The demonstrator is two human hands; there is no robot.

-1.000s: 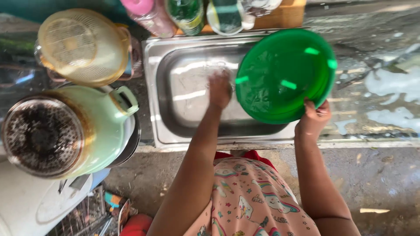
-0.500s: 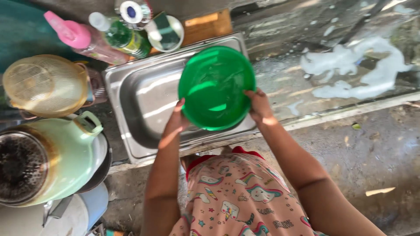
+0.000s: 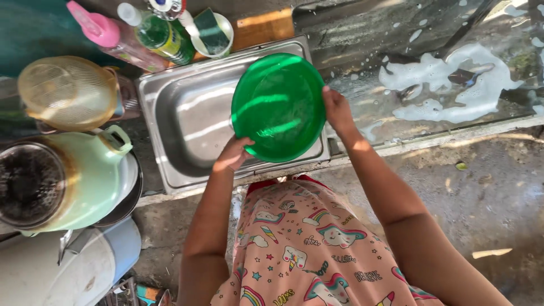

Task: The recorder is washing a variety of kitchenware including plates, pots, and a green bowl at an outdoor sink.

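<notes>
I hold a round green plastic bowl [image 3: 277, 105] above the right half of a steel sink [image 3: 181, 122], its inside facing up at me. My left hand [image 3: 233, 154] grips the bowl's lower left rim. My right hand [image 3: 336, 109] grips its right rim. The bowl is tilted a little and hides part of the sink basin.
Left of the sink stand a yellow mesh colander [image 3: 67, 90] and a pale green pot [image 3: 68, 178] stacked on dishes. Behind the sink are a pink bottle [image 3: 107, 37], a green bottle [image 3: 158, 34] and a cup holding a sponge [image 3: 211, 31]. Soapy foam [image 3: 453, 85] lies on the wet ground to the right.
A second ago my left hand was down in the sink and only my right hand held the bowl. Now both hands hold it, and it has turned slightly over the sink.
</notes>
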